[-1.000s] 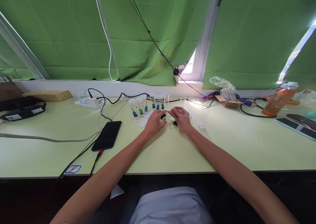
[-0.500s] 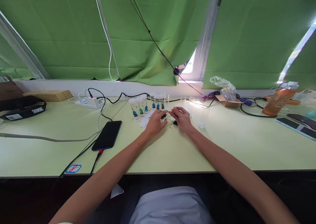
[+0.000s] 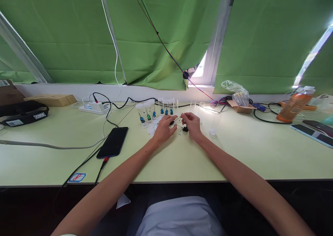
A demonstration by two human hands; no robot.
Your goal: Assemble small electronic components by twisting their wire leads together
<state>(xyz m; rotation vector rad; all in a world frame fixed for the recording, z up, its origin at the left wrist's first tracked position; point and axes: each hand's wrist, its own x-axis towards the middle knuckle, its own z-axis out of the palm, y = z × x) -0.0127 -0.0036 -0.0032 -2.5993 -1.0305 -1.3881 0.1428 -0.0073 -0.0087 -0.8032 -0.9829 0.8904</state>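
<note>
On the left, my forearm [image 3: 130, 173] is slanting inward over the pale table [image 3: 179, 163], my left hand [image 3: 163, 129] curving, thumb and forefinger parted, around a small black piece [image 3: 172, 123] beside thin wires [image 3: 178, 121]. A second black piece [image 3: 185, 128] is lying just beside my right hand [image 3: 192, 124], which is reaching in from the right, fingertips [image 3: 182, 116] bunching near the wires; I cannot tell whether either hand is gripping.
</note>
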